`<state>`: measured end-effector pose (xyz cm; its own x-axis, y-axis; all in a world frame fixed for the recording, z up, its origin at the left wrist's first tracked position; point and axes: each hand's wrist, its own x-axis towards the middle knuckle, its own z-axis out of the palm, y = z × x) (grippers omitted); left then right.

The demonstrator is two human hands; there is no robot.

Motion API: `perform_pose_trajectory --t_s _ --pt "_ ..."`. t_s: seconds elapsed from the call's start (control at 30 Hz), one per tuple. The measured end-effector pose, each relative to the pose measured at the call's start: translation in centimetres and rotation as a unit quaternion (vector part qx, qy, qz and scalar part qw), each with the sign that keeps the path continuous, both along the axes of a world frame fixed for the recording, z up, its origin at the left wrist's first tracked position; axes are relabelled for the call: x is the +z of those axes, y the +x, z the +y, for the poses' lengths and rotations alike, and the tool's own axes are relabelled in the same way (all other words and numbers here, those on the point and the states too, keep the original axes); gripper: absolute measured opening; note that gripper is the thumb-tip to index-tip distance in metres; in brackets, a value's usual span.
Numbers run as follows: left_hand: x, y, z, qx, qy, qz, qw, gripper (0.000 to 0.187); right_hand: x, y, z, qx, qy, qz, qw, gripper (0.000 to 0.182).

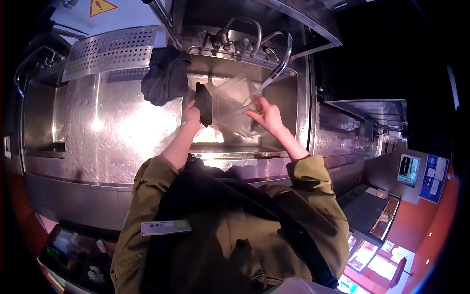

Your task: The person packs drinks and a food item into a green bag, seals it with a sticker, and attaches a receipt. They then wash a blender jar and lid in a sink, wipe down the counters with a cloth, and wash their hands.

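Observation:
My left hand (pixel 192 115) is closed on the edge of a flat black object (pixel 203 104) and holds it on its side over the sink (pixel 289 90); its exact kind I cannot make out. To the right of it, in the same basin, a clear square plastic container (pixel 230 100) sits tilted. My right hand (pixel 267 116) is at the container's right side, with thumb and fingers closed around its edge. A curved faucet (pixel 289 51) reaches down from the back, and a pale stream runs from its spout toward the container beside my right fingers.
A dark cloth (pixel 166 76) hangs over the sink's left edge. Left of it stretches a wet steel counter (pixel 117 122), with a perforated metal panel (pixel 110 51) behind. A second faucet (pixel 252 27) stands at the back. More steel shelving (pixel 338 122) lies to the right.

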<state>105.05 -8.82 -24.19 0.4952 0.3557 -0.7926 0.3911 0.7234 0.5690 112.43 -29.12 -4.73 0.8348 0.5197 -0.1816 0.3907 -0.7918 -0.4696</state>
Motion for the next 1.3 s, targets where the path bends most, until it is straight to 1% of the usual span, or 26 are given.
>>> perform_pose_trajectory --t_s 0.03,0.07,0.13,0.17,0.27,0.33,0.43,0.5,0.53,0.6,0.63,0.67,0.73,0.8,0.83,0.87,0.93,0.97,1.0,1.03,1.07,1.1,1.17,1.23,1.27,1.3 --pt "1.0 0.1 -0.1 -0.003 -0.012 0.012 1.0 0.042 -0.2 0.0 0.4 0.095 -0.026 -0.055 0.994 0.048" --pt "1.5 0.2 -0.1 -0.005 -0.023 0.024 0.999 0.042 0.0 -0.3 1.1 0.145 -0.059 -0.073 0.985 0.047" --pt "0.4 0.4 -0.4 -0.022 -0.03 0.052 0.998 0.042 1.0 -1.1 3.2 0.243 -0.123 -0.107 0.956 0.044" --pt "0.0 0.5 -0.5 -0.031 -0.034 0.066 0.997 0.042 1.5 -1.5 4.1 0.27 -0.148 -0.106 0.945 0.042" --pt "0.9 0.3 -1.2 -0.108 -0.039 0.051 0.992 0.042 3.2 -3.1 6.5 0.276 -0.187 -0.105 0.937 0.045" --pt "-0.6 0.5 -2.0 -0.168 -0.06 0.04 0.983 0.036 3.7 -4.0 7.4 0.284 -0.216 -0.127 0.926 0.047" --pt "-0.8 0.9 -2.2 -0.236 -0.094 0.046 0.966 0.031 3.7 -4.7 7.5 0.295 -0.267 -0.135 0.907 0.05" --pt "0.8 0.8 -1.7 -0.221 -0.134 0.003 0.966 0.034 4.3 -4.6 6.6 0.316 -0.294 -0.13 0.893 0.051" --pt "1.8 0.6 -1.6 -0.215 -0.155 -0.018 0.964 0.035 5.1 -4.5 6.1 0.293 -0.308 -0.107 0.899 0.042" --pt "2.9 0.9 -1.6 -0.216 -0.152 -0.03 0.964 0.037 7.8 -4.2 5.2 0.244 -0.333 -0.056 0.909 0.027" --pt "3.1 1.3 -1.8 -0.215 -0.151 -0.036 0.964 0.038 8.4 -3.9 4.2 0.218 -0.347 -0.058 0.91 0.028" --pt "2.7 1.8 -1.7 -0.226 -0.168 -0.068 0.957 0.043 9.0 -3.7 3.1 0.193 -0.36 -0.06 0.911 0.03" --pt "5.8 2.2 -2.4 -0.174 -0.171 -0.083 0.966 0.036 10.9 -2.7 1.2 0.137 -0.382 -0.038 0.913 0.036" --pt "4.4 3.3 -2.6 -0.281 -0.002 -0.072 0.957 0.028 12.1 -1.5 -1.7 0.053 -0.334 -0.057 0.939 0.06" --pt "4.0 3.6 -2.7 -0.33 0.083 -0.069 0.938 0.025 13.5 -1.2 -2.9 0.017 -0.293 -0.051 0.955 0.058" --pt "4.7 3.5 -2.5 -0.371 0.167 -0.062 0.911 0.022 14.8 -1.1 -4.2 -0.019 -0.25 -0.046 0.967 0.056" --pt "9.2 3.6 -0.8 -0.439 0.332 -0.048 0.834 0.016 15.9 -1.1 -7.9 -0.01 -0.147 -0.123 0.981 0.052" --pt "13.7 2.6 0.0 -0.479 0.382 -0.066 0.788 0.015 18.0 -1.8 -7.8 -0.11 -0.161 -0.019 0.981 0.057" --pt "16.9 1.8 1.0 -0.5 0.411 -0.104 0.755 0.02 19.7 -2.7 -7.8 -0.153 -0.129 0.032 0.979 0.056" --pt "19.9 1.1 2.0 -0.518 0.439 -0.139 0.721 0.024 19.9 -3.4 -8.8 -0.162 -0.079 0.023 0.983 0.055" --pt "23.4 0.4 2.8 -0.538 0.445 -0.2 0.687 0.024 19.8 -4.1 -9.7 -0.171 -0.028 0.015 0.985 0.054" --pt "26.8 -0.2 3.5 -0.556 0.449 -0.259 0.65 0.024 19.8 -4.6 -10.2 -0.183 -0.014 0.016 0.983 0.053" --pt "33.3 -1.6 3.5 -0.54 0.424 -0.338 0.643 0.019 19.5 -5.8 -10.8 -0.207 0.014 0.021 0.978 0.052" --pt "37.7 -2.4 2.7 -0.518 0.432 -0.41 0.614 0.018 19.4 -6.7 -11.5 -0.206 0.104 0.008 0.973 0.05" --pt "38.9 -2.4 2.0 -0.5 0.461 -0.46 0.571 0.019 19.7 -7.1 -11.7 -0.205 0.149 -0.003 0.967 0.05" --pt "40.1 -2.1 1.2 -0.477 0.49 -0.51 0.522 0.019 20.5 -7.8 -11.3 -0.208 0.211 -0.012 0.955 0.045"
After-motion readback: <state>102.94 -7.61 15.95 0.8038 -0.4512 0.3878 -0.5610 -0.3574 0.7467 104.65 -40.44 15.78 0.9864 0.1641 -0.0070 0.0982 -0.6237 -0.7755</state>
